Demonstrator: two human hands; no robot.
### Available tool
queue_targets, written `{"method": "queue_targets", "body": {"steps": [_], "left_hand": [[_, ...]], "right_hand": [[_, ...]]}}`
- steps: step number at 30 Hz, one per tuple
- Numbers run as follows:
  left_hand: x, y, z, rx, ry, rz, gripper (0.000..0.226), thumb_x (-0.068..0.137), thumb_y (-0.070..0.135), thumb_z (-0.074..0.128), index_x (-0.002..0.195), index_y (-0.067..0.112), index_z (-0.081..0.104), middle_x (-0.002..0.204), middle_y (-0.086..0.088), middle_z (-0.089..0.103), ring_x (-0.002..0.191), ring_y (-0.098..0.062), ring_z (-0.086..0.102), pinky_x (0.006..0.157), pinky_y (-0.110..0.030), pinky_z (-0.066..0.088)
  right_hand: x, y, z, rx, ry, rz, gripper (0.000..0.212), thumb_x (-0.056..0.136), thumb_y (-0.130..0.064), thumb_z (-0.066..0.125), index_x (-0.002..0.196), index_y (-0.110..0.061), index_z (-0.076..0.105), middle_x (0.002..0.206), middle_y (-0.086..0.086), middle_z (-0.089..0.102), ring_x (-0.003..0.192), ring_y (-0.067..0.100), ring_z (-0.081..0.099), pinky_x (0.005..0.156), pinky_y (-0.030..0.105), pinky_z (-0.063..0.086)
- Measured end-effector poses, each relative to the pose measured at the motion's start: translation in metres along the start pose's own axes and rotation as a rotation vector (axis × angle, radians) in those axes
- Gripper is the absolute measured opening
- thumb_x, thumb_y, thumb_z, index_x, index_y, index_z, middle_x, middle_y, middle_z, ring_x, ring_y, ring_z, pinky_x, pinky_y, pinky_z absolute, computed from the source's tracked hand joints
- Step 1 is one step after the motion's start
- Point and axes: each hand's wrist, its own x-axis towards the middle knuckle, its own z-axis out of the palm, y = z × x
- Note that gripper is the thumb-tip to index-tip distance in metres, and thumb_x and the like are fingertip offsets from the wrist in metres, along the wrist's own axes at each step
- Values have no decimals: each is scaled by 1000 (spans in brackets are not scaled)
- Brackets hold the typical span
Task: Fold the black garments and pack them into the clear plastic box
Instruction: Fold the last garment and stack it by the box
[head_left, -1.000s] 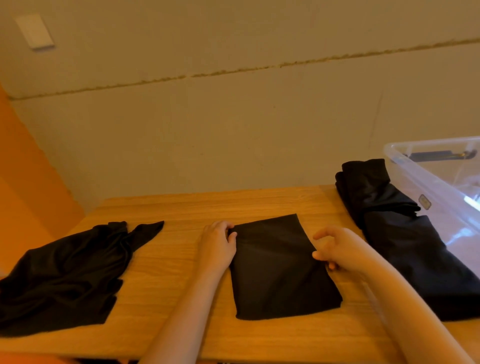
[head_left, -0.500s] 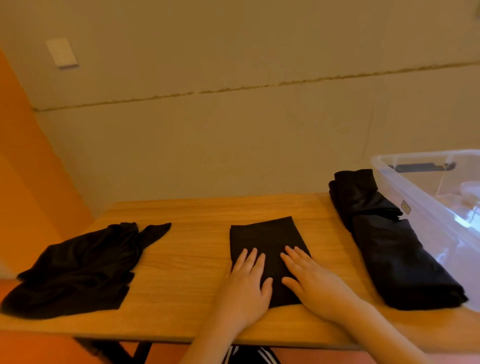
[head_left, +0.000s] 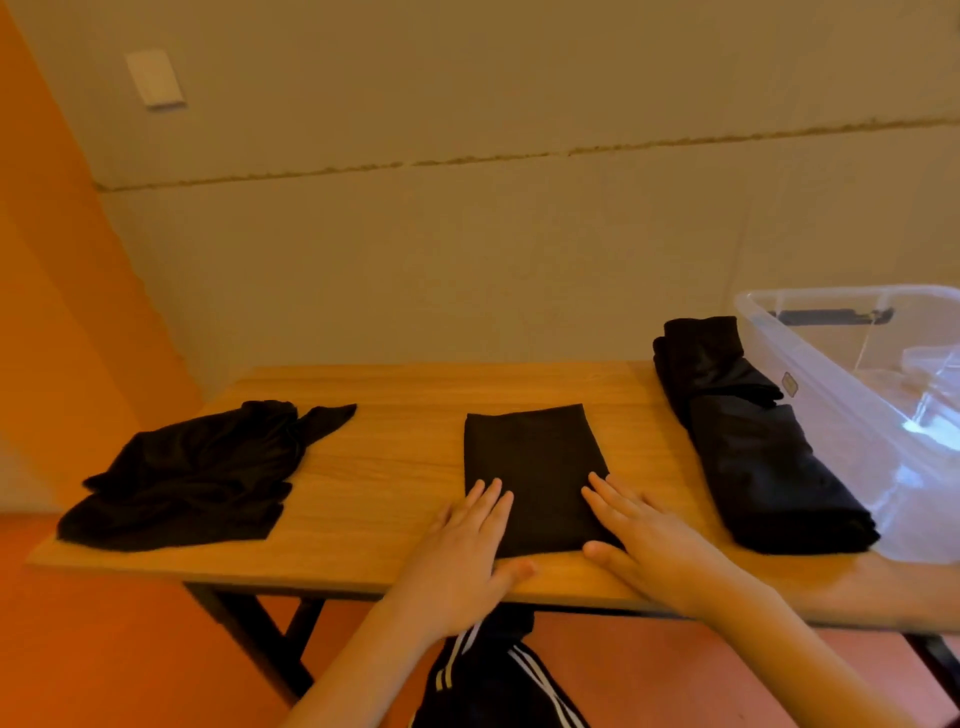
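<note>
While both hands lie flat, the scene reads as follows.

Folded garment: the folded black garment (head_left: 532, 478) lies as a neat rectangle at the centre of the wooden table (head_left: 384, 467), its near edge close to the table's front edge.
Left hand: the left hand (head_left: 462, 540) rests with straight, spread fingers, fingertips on the garment's lower left corner, palm on the wood; it grips nothing.
Right hand: the right hand (head_left: 649, 535) is likewise flat and holds nothing, fingers over the lower right corner.
Step in hand: probably smoothing the fold. Press outward evenly from the middle (thin fabric like this likely slides), then lift from underneath with both hands so the layers stay together.
Folded stack: the stack of folded black garments (head_left: 753, 447) sits right of centre, touching the box's wall.
Box: the clear plastic box (head_left: 831, 374) stands at the right edge of the frame, open-topped, with no black garment visible inside.
Unfolded pile: a crumpled black garment (head_left: 197, 473) lies at left, well apart.
In the way: the stack lies between the garment and the box, so carry over it.
</note>
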Motion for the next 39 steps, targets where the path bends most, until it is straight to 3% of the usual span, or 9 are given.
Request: {"method": "queue_targets", "body": {"steps": [7, 10, 13, 17, 21, 25, 29, 33, 39], "left_hand": [[-20, 1, 9, 70, 184, 109, 90, 81, 65, 49, 149, 25, 4, 145, 17, -8, 139, -3, -5, 114, -30, -2], [-30, -4, 20, 74, 351, 185, 80, 54, 48, 86, 125, 27, 57, 132, 15, 49, 120, -4, 52, 100, -22, 27], [-33, -15, 23, -78, 437, 282, 58, 51, 29, 89, 105, 29, 68, 107, 15, 68, 102, 2, 62, 96, -15, 35], [-42, -12, -15, -348, 455, 254, 22, 74, 49, 55, 89, 36, 65, 75, 28, 64, 90, 17, 51, 69, -2, 36], [-29, -6, -36, -885, 389, 99, 8, 87, 20, 63, 86, 28, 65, 82, 14, 67, 85, 4, 61, 71, -10, 44], [7, 7, -48, -1216, 430, -131, 10, 94, 24, 50, 93, 24, 60, 89, 12, 65, 77, 5, 63, 62, -10, 48], [40, 3, -34, -1157, 330, -399, 25, 96, 35, 46, 108, 17, 57, 94, 5, 61, 84, -5, 58, 62, -17, 45], [48, -3, -17, -1070, 419, -457, 17, 95, 30, 51, 106, 18, 55, 94, 9, 57, 82, 0, 54, 61, -15, 44], [48, -7, -8, -1101, 552, -504, 19, 92, 23, 56, 111, 25, 52, 105, 5, 59, 95, -10, 59, 78, -29, 55]], "right_hand": [[-28, -8, 2, -74, -28, -34, 107, 55, -86, 25, 136, -31, -17, 142, -16, -22, 132, 2, -22, 110, 30, -14], [-38, -5, 18, -134, 253, -102, 93, 59, -60, 74, 138, -28, 36, 144, -10, 36, 135, 7, 30, 113, 24, 0], [-41, 5, 32, -94, 411, -217, 71, 42, -40, 90, 109, -32, 66, 113, -14, 66, 118, 5, 49, 106, 28, 26], [-45, 1, 17, 266, 442, -191, 40, 74, -10, 72, 95, -43, 63, 104, -31, 59, 113, -13, 43, 103, 20, 35], [-33, -7, -8, 928, 434, 17, 22, 85, -4, 60, 82, -25, 66, 70, -13, 69, 70, -1, 62, 66, 13, 49], [3, -8, -26, 1259, 450, 174, 14, 91, -10, 52, 99, -13, 63, 88, -2, 71, 81, 8, 67, 65, 16, 53], [35, -4, -13, 966, 434, 368, 28, 93, -21, 53, 119, -10, 54, 114, 5, 62, 91, 10, 61, 68, 17, 48], [35, -6, -4, 884, 571, 417, 25, 90, -24, 59, 113, -17, 52, 92, -8, 58, 74, -1, 52, 50, 12, 38], [35, -2, 3, 916, 670, 441, 28, 89, -16, 60, 116, -13, 55, 85, -10, 57, 77, 0, 53, 60, 14, 40]]}}
